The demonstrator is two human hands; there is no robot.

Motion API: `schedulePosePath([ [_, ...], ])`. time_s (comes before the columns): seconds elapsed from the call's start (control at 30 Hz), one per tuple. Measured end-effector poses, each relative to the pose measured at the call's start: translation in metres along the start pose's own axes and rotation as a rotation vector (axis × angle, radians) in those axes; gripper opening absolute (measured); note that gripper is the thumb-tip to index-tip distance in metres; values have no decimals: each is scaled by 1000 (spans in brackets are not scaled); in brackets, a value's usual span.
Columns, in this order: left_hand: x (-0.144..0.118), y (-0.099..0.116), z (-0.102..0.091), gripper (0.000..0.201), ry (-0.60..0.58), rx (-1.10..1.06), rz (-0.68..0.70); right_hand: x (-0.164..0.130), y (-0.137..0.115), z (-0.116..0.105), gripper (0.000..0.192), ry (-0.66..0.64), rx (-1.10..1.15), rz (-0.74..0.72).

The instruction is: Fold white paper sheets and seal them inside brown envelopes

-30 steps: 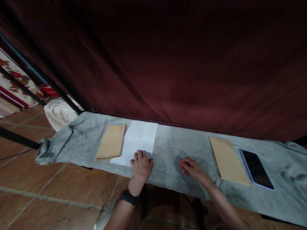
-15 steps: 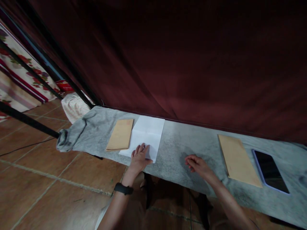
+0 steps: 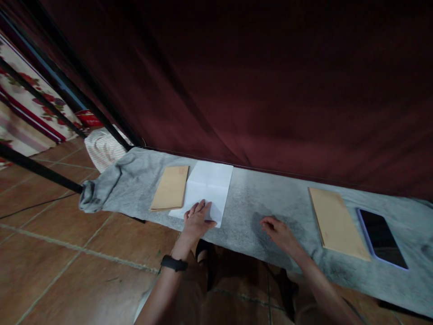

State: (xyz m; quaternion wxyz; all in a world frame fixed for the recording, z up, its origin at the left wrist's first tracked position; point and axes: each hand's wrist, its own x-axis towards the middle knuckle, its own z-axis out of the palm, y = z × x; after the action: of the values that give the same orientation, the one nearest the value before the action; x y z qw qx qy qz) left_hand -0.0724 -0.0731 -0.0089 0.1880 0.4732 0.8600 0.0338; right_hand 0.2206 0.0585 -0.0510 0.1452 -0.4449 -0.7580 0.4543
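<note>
left hand (image 3: 197, 219) spread flat on white sheet's (image 3: 204, 189) near edge | right hand (image 3: 279, 233) loosely curled, seemingly empty, on grey cloth (image 3: 246, 203) | bare cloth between hands

Two bare forearms are seen, with no sleeves reaching the wrists or the visible length of either arm. A black band, narrow and plain like a watch strap or fitness tracker (image 3: 173, 263), is worn snugly around the wrist of the left hand (image 3: 197, 220); no face or marking can be made out on it. No ring, glove or band is noted on the right hand (image 3: 280, 233), and light-coloured clothing is glimpsed at the lower edge between the arms, too dim to be identified.
</note>
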Motion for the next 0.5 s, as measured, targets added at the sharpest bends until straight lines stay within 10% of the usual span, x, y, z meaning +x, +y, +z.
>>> schedulePosePath([
  [0.5,-1,7,-2,82,-28,1,-35,0,1,6,29,39,-161,-138],
])
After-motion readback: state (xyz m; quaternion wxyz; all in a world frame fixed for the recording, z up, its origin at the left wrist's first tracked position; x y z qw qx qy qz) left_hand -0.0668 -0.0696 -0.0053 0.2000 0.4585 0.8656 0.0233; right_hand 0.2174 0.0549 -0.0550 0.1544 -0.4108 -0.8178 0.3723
